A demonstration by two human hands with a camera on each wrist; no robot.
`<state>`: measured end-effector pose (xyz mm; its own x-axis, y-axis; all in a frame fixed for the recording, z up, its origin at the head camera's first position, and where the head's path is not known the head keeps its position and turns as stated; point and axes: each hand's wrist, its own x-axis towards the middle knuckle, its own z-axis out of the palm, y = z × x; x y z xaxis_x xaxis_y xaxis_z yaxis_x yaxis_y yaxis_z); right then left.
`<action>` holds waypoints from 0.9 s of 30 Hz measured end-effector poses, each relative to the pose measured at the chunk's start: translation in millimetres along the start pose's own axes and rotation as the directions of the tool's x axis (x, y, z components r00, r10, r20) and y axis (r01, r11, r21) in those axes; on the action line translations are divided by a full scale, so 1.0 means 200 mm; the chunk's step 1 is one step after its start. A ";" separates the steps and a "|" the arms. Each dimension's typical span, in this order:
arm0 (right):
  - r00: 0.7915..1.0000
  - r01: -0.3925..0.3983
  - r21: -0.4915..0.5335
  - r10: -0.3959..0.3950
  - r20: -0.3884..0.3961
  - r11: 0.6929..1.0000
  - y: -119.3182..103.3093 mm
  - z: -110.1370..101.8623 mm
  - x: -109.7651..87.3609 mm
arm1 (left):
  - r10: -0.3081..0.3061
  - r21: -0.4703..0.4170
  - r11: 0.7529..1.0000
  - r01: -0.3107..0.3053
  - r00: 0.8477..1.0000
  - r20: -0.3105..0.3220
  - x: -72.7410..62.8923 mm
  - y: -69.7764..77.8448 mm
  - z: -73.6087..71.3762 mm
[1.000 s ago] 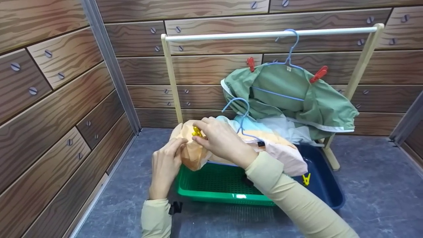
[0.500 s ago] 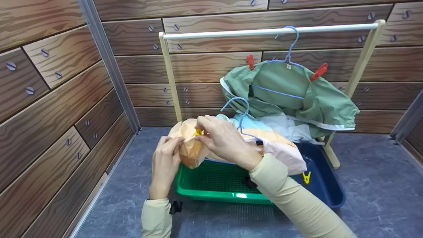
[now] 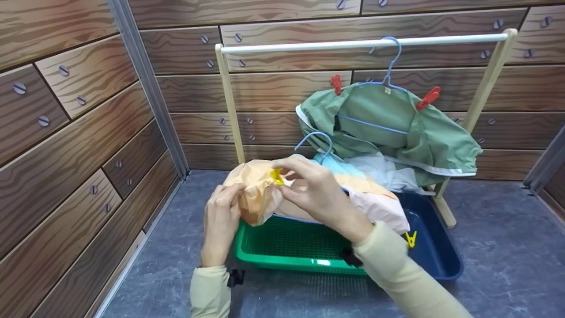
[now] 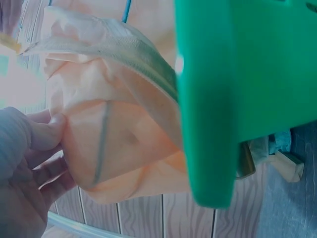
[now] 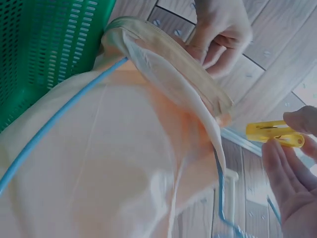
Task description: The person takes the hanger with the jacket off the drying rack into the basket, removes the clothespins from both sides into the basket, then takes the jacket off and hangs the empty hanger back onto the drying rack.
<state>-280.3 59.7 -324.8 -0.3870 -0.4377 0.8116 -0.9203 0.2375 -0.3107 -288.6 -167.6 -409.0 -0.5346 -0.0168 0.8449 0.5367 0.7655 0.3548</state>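
Observation:
A peach, white and pale blue garment [image 3: 254, 176] with a zip edge lies on a blue hanger [image 3: 314, 140] over the green basket. At its left part, my left hand [image 3: 223, 221] pinches the peach cloth between thumb and fingers, as the left wrist view also shows. My right hand [image 3: 324, 198] pinches a yellow clothespin [image 5: 272, 133] by its handles. In the right wrist view a small gap separates the clothespin's tip from the garment's edge. Part of the hanger is hidden behind the right hand and inside the cloth.
A green basket [image 3: 265, 256] stands in front of a dark blue tub [image 3: 441, 260], where another yellow clothespin [image 3: 411, 239] sits near the garment. Behind, a green jacket [image 3: 375, 104] hangs from the rack's white rail [image 3: 300, 46], with two red clothespins [image 3: 428, 98] on it.
My right hand has drawn a little to the right with the yellow clothespin, and its fingers have spread somewhat. The left hand keeps its pinch on the cloth, almost still.

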 end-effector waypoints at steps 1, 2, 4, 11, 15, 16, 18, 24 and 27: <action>1.000 -0.003 0.024 0.003 -0.016 1.000 -0.01 -0.02 -0.03 | -0.007 0.003 1.000 0.007 1.000 -0.001 0.00 0.00 0.00; 0.999 -0.009 0.045 0.011 -0.037 0.999 -0.02 -0.05 -0.07 | -0.014 0.005 1.000 0.014 1.000 -0.002 0.00 0.00 0.00; 0.996 -0.028 0.061 0.033 -0.083 0.998 -0.04 -0.10 -0.14 | -0.024 0.006 1.000 0.024 1.000 0.002 0.00 0.01 0.00; 0.968 -0.134 -0.044 0.121 -0.222 0.990 -0.23 -0.33 -0.34 | -0.052 0.002 0.999 0.052 0.998 0.023 -0.01 -0.01 -0.01; 0.935 -0.227 -0.011 0.214 -0.284 0.974 -0.29 -0.42 -0.44 | -0.060 0.003 0.998 0.060 0.998 0.030 -0.01 -0.01 -0.02; 0.926 -0.245 -0.004 0.233 -0.298 0.969 -0.29 -0.44 -0.46 | -0.059 0.003 0.998 0.059 0.998 0.029 -0.01 -0.01 -0.01; 0.909 -0.281 0.001 0.267 -0.319 0.960 -0.27 -0.48 -0.51 | -0.054 0.001 0.999 0.054 0.998 0.023 0.00 0.00 -0.01; 0.889 -0.338 -0.083 0.289 -0.354 0.938 -0.26 -0.61 -0.60 | -0.051 -0.009 0.999 0.051 0.998 0.025 0.00 0.00 0.01; 0.875 -0.361 -0.125 0.289 -0.388 0.924 -0.23 -0.69 -0.66 | -0.051 -0.010 0.999 0.051 0.998 0.032 0.00 0.00 0.01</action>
<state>-179.8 227.1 -349.0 -0.5828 0.0223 0.8123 -0.7038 0.4858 -0.5182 -289.2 -167.2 -410.3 -0.5819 -0.0354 0.8125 0.5152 0.7570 0.4019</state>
